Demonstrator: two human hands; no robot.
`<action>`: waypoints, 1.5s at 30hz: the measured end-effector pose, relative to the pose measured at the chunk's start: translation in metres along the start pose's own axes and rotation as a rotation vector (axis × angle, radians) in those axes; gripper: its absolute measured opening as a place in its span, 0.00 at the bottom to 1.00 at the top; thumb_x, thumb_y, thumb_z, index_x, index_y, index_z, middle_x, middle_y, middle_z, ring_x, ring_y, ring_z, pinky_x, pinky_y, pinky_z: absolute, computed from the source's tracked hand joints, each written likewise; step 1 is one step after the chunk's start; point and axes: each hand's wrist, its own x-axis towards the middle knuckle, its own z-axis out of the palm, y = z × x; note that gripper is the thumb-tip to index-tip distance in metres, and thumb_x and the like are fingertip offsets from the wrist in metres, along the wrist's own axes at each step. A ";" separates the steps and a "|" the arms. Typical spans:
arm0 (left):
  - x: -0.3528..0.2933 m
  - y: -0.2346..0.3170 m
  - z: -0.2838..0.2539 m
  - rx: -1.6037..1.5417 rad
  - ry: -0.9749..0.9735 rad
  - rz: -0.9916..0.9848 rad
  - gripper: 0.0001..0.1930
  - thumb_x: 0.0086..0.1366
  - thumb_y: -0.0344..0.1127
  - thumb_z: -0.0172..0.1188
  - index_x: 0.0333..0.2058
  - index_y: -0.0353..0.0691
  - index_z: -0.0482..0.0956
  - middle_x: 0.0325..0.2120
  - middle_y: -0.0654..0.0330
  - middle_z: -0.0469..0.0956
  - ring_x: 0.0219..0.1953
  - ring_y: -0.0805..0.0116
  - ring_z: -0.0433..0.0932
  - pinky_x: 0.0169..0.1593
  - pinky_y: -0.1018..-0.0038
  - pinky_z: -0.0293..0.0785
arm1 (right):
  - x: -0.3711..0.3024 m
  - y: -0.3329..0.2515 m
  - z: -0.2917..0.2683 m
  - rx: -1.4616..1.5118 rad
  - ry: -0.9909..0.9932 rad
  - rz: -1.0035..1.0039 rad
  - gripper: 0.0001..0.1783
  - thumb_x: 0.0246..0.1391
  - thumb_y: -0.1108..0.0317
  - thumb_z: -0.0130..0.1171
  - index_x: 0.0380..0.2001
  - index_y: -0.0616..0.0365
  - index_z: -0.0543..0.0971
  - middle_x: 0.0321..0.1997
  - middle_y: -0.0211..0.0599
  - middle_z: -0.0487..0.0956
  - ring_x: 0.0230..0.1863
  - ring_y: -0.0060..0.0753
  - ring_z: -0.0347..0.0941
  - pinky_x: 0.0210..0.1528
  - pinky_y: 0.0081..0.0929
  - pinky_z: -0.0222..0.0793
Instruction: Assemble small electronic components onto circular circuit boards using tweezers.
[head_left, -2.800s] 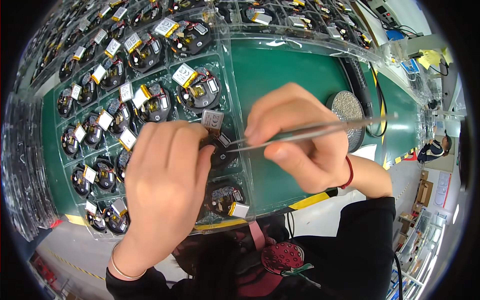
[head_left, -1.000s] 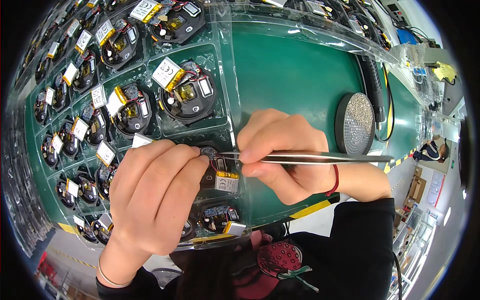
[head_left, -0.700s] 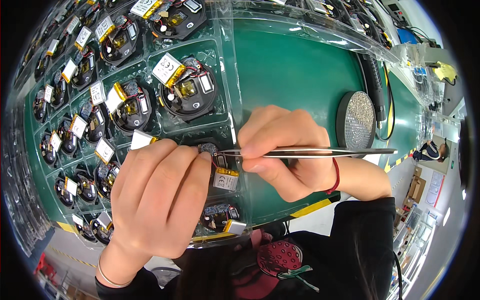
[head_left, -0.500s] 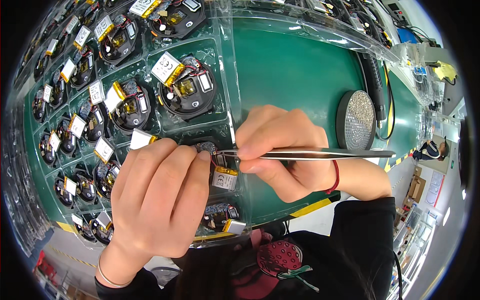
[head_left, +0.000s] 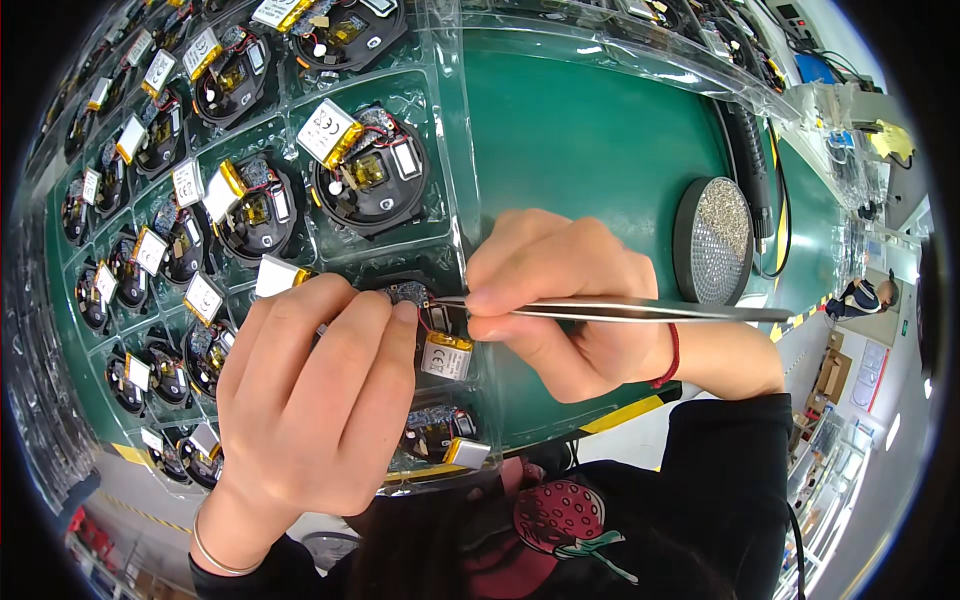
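My right hand [head_left: 570,305] pinches metal tweezers [head_left: 650,311], whose tips reach left to a small dark circuit board [head_left: 408,292] in a round black device housing. Whether the tips grip anything is too small to see. My left hand [head_left: 315,400] lies over the same housing, fingers together and curled, thumb side and fingertips at the board. Most of that housing is hidden beneath this hand. Beside it, below the tweezer tips, a silver battery with yellow tape [head_left: 446,357] hangs on thin red wires. Another battery [head_left: 279,277] shows just above my left knuckles.
A clear plastic tray [head_left: 455,150] holds several black round housings [head_left: 372,180] with batteries, on a green mat [head_left: 590,130]. To the right stand a black round dish of metallic grains [head_left: 713,240] and a black-handled tool [head_left: 750,170] with a cable. A person [head_left: 865,297] is far right.
The tweezer tips have shifted slightly left, onto the board's edge, and sit closer together. The tray and its housings appear a touch farther left. My left hand is nearly unmoved.
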 end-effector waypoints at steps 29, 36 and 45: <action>0.001 0.006 -0.007 -0.008 -0.107 -0.133 0.14 0.45 0.28 0.61 0.33 0.31 0.81 0.33 0.58 0.78 0.33 0.64 0.75 0.37 0.67 0.70 | 0.006 -0.011 -0.006 -0.007 0.112 -0.010 0.13 0.49 0.85 0.56 0.40 0.70 0.70 0.34 0.46 0.73 0.29 0.31 0.67 0.29 0.26 0.61; 0.017 -0.003 -0.027 -0.244 -0.205 -0.224 0.11 0.47 0.25 0.65 0.32 0.33 0.80 0.37 0.56 0.77 0.34 0.60 0.76 0.37 0.67 0.71 | 0.041 -0.024 -0.020 -0.260 0.018 0.016 0.11 0.53 0.84 0.54 0.41 0.69 0.71 0.39 0.43 0.72 0.36 0.29 0.70 0.38 0.23 0.65; 0.053 -0.044 -0.012 -0.086 -0.039 -0.243 0.13 0.46 0.18 0.65 0.33 0.35 0.79 0.33 0.55 0.78 0.37 0.56 0.77 0.42 0.67 0.74 | 0.054 -0.010 -0.012 -0.167 0.176 0.274 0.07 0.59 0.79 0.54 0.41 0.63 0.73 0.35 0.27 0.73 0.33 0.11 0.67 0.35 0.13 0.62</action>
